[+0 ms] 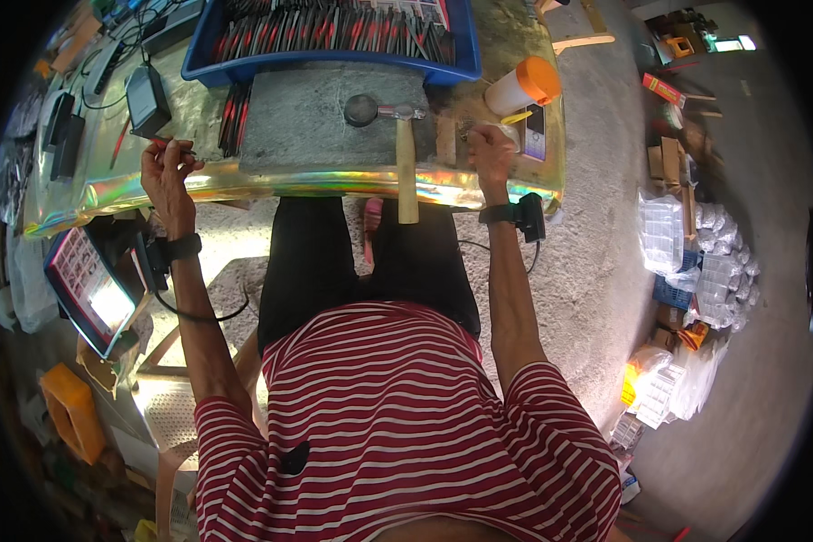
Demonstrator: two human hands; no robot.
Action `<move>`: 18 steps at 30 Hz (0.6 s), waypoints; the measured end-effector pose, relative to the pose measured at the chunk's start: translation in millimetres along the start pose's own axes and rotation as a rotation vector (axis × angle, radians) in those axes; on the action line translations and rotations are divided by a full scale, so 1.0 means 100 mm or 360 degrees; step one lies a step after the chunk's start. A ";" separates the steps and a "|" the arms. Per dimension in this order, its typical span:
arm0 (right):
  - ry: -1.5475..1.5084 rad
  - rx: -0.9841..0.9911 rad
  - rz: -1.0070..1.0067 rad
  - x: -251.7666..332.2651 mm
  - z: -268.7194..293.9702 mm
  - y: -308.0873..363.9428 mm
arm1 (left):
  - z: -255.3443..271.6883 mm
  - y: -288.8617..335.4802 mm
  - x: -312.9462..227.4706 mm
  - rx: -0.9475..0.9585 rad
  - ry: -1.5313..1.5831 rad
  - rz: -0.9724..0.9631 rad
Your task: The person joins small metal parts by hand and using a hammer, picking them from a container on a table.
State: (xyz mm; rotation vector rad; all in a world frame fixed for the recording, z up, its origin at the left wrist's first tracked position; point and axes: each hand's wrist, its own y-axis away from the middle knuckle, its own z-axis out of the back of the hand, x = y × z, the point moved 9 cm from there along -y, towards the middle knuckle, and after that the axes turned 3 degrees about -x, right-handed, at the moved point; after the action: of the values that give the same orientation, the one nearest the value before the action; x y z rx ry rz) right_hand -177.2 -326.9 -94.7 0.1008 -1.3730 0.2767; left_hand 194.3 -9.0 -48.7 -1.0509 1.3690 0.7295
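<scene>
Left hand (167, 173) pinches a thin dark piece (188, 152) over the near-left edge of the surface (192, 104), right hand (490, 155) curled at right, can't tell if holding anything; hammer (406, 167) handle overhangs near edge, so a forearm bump could drop it.

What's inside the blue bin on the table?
A packed row of thin dark pieces with red parts; behind them, toward the right, what looks like a printed sheet. They hide the blue bin's floor, so anything beneath can't be seen.
</scene>
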 end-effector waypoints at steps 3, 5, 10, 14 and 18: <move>-0.0079 0.0017 -0.0076 0.00 -0.03 0.00 | -0.14 0.13 -0.21 0.0022 0.0056 0.0035; -0.0112 -0.0062 -0.0187 -0.06 0.02 0.00 | -0.29 0.22 -0.31 0.0036 0.0105 0.0050; -0.0231 -0.0031 -0.0246 -0.08 0.04 0.05 | -0.79 0.51 -0.32 0.0357 0.0459 0.0348; -0.0368 0.0038 -0.0244 0.12 -0.08 0.22 | -1.16 0.79 -0.37 0.0518 0.0634 0.0611; -0.0655 0.0256 -0.0352 0.58 -0.42 0.48 | -1.47 0.91 -0.42 0.0662 0.0848 0.0740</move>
State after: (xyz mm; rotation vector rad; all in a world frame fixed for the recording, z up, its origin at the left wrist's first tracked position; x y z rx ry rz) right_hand -139.4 -263.2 -50.6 0.4613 -1.7290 0.1855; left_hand 46.3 -98.9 -7.6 -0.6109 2.1615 0.4666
